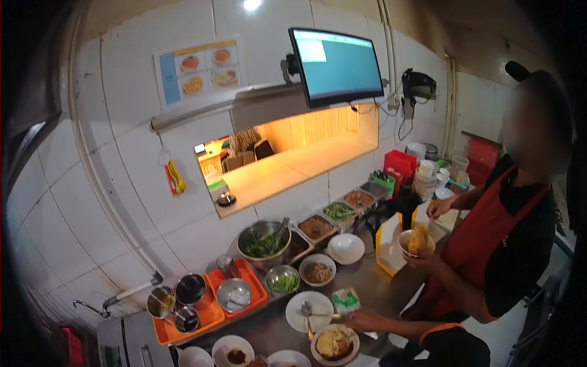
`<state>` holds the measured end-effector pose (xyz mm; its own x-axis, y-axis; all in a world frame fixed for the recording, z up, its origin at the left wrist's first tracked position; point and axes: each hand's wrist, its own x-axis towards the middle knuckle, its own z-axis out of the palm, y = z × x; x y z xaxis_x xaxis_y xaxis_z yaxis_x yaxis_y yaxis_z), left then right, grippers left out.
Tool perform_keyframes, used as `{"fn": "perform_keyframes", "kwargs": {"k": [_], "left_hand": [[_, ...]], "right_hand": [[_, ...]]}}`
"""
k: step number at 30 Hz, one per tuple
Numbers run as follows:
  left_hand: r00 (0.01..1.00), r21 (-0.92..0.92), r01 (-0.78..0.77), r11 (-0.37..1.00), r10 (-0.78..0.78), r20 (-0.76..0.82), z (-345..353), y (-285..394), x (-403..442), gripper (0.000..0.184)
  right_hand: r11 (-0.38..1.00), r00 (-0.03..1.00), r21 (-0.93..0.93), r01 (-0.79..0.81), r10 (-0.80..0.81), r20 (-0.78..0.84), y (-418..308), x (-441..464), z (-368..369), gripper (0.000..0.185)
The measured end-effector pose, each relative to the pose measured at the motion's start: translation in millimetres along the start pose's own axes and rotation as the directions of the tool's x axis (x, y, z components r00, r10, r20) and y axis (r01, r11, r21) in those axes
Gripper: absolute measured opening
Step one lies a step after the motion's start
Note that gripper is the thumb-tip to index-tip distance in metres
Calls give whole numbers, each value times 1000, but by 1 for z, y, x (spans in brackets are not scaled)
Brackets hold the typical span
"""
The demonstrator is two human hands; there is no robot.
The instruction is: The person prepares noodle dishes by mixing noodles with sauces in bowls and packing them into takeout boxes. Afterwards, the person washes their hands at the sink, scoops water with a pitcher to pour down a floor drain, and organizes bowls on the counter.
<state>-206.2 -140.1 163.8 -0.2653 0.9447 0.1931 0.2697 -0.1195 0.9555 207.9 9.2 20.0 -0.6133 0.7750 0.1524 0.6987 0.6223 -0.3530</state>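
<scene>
Lower left: I see metal cups (161, 302) in an orange tray (160, 334). Bottom edge: sauce bowl (219, 353) beside my left hand (258, 362), mostly cropped, can't tell finger state. Bottom centre: spoon (306, 308) on white plate (295, 319). My right hand (365, 319) has fingers narrow at a utensil handle (328, 316), grip unconfirmed, near the noodle bowl (317, 353). Right side: co-worker (507, 226) holding another bowl (405, 246), tight clearance for my right arm.

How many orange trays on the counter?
2: left tray, holding three metal cups; right tray, beside it, under a metal bowl and canister. Others could be out of frame.
</scene>
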Motion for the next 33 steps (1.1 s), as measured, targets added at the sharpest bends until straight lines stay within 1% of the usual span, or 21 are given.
{"fn": "perform_keyframes", "kwargs": {"k": [1, 2, 3, 4, 5, 6, 7, 8, 10, 13, 15, 17, 19, 21, 23, 25, 26, 29, 30, 31, 33], "left_hand": [[997, 9, -70, 998, 70, 22, -1, -13, -2, 31], [1000, -3, 25, 1000, -25, -9, 2, -7, -3, 30], [988, 0, 149, 989, -149, -40, 5, 5, -1, 29], [994, 66, 42, 997, -35, -100, 9, -5, 4, 32], [992, 103, -99, 990, 107, -71, 9, 8, 7, 32], [993, 175, -18, 984, 39, -115, 9, 17, 4, 25], [988, 245, -81, 966, 110, -110, 8, 13, 1, 25], [974, 141, -166, 976, 184, -130, 8, 7, 1, 23], [979, 83, -157, 984, 167, -121, 5, 6, -3, 21], [993, -108, -1, 994, -12, -117, 4, -5, -16, 19], [991, -107, 0, 994, -14, -131, 3, -11, -22, 18], [991, -110, 1, 994, -16, -131, -1, -13, -26, 18], [992, -121, 23, 992, -38, -120, -3, -17, -31, 18], [992, -123, 46, 991, -60, -111, -2, -19, -34, 18], [992, -124, 61, 990, -74, -103, 0, -22, -33, 19], [992, -159, 57, 986, -73, -99, 0, -22, -33, 19], [991, -139, 72, 988, -86, -98, -2, -21, -34, 20], [990, -124, 92, 988, -104, -95, -3, -23, -34, 20], [992, -104, 82, 991, -91, -84, -1, -23, -32, 20], [994, -84, 77, 993, -83, -69, 1, -24, -32, 19], [990, -133, 96, 986, -109, -95, 4, -26, -34, 20]], "right_hand": [[997, 998, 61, -48, 46, 31, -6, -3, 1, 29], [986, 997, -154, 64, -68, -20, -26, 7, -21, 29], [999, 999, 39, -22, 23, -43, -29, 12, -25, 33], [995, 994, -74, -65, 71, 80, -48, 22, -52, 32], [982, 974, 32, -188, 182, 138, -41, 27, -44, 28], [965, 979, 174, -197, 204, -26, -13, 21, -14, 32], [718, 780, 309, -624, 545, 309, -81, 43, -98, 28], [988, 990, -128, -86, 70, -122, -53, 28, -67, 25], [932, 993, -349, 94, -115, -40, -57, 32, -60, 26], [978, 1000, -208, -29, 26, -16, -80, 37, -70, 24], [984, 998, -167, -56, 58, 10, -81, 28, -67, 24], [991, 982, 11, -134, 132, 133, -89, 20, -78, 17], [998, 995, -44, -41, 45, 90, -89, 10, -70, 12], [990, 982, -139, -18, 43, 183, -92, 2, -64, 11], [994, 990, -107, -18, 33, 136, -89, -2, -62, 8], [973, 999, -232, 20, -27, -30, -89, 0, -70, 9], [930, 989, -367, -25, -32, -147, -92, -3, -79, 14], [860, 983, -488, -151, 76, -169, -115, -8, -82, 19], [905, 993, -414, -103, 73, -87, -113, -14, -64, 24], [974, 985, -149, -172, 171, -22, -127, -11, -58, 23], [897, 915, 215, -386, 401, -29, -120, -16, -46, 20]]}}
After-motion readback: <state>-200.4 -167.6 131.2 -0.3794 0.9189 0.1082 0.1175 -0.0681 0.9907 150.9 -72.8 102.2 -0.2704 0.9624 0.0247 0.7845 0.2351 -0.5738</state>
